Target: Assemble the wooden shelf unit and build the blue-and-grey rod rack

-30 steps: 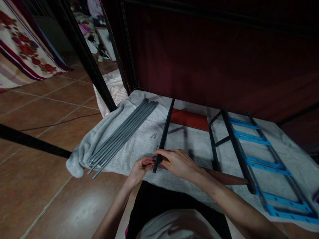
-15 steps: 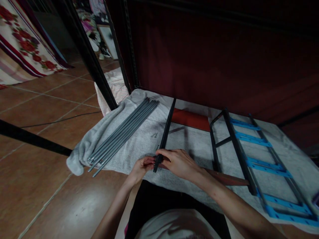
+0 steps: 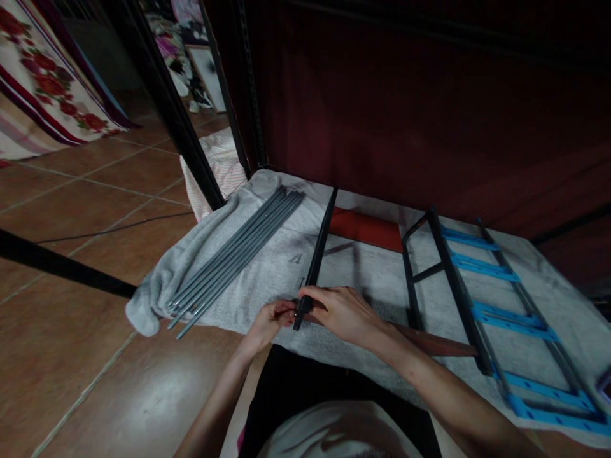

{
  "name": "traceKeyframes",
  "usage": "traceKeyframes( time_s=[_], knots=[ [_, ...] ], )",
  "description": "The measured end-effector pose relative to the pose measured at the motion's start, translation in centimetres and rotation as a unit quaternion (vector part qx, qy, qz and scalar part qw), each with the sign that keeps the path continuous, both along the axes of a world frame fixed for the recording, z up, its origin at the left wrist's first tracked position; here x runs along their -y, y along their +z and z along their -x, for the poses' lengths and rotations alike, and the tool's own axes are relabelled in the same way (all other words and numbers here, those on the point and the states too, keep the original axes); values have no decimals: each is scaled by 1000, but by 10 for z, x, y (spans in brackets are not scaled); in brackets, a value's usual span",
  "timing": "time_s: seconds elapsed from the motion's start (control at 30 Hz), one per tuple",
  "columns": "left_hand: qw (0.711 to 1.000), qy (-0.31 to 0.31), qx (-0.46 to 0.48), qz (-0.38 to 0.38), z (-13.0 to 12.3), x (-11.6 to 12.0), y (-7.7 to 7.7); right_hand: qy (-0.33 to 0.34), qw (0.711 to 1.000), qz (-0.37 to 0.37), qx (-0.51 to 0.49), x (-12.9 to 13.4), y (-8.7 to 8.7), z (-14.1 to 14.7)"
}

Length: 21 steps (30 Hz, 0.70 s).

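A black bar lies lengthwise away from me, joined to a reddish-brown board at its near end and an orange-red panel farther back. My right hand is closed around the bar's near end, thumb and fingers on either side. On the bar's left side my left hand pinches at the same end; what its fingertips hold is too small to make out. Several small screws lie on the grey cloth just left of the bar. At the right the board meets a black frame.
Several grey metal tubes lie side by side on the grey cloth. Blue plastic pieces with dark rods rest at the right. Black posts rise at the left, and a dark red curtain hangs behind.
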<state>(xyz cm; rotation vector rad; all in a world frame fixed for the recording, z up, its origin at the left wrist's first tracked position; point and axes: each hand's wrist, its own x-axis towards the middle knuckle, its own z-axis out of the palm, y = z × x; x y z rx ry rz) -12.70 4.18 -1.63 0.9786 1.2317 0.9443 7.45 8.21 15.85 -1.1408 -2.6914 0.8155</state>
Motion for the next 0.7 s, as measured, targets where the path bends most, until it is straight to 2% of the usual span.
traceKeyframes(
  time_s=[0.1,0.23,0.33,0.53,0.7],
  knots=[
    [999,0,-20,28,-1,-1,-2,-6,1000,5,7,0,1,0],
    [1000,3,-11,-17,-3,-3,-7,-13,1000,16,11,0,1,0],
    [999,19,4,-38,-3,-2,-5,-8,1000,12,4,0,0,0],
    [1000,-9,-13,24,-2,-1,2,-4,1000,19,8,-1,1,0],
    [1000,0,-5,-26,-3,-3,-3,-7,1000,19,6,0,2,0]
  ],
)
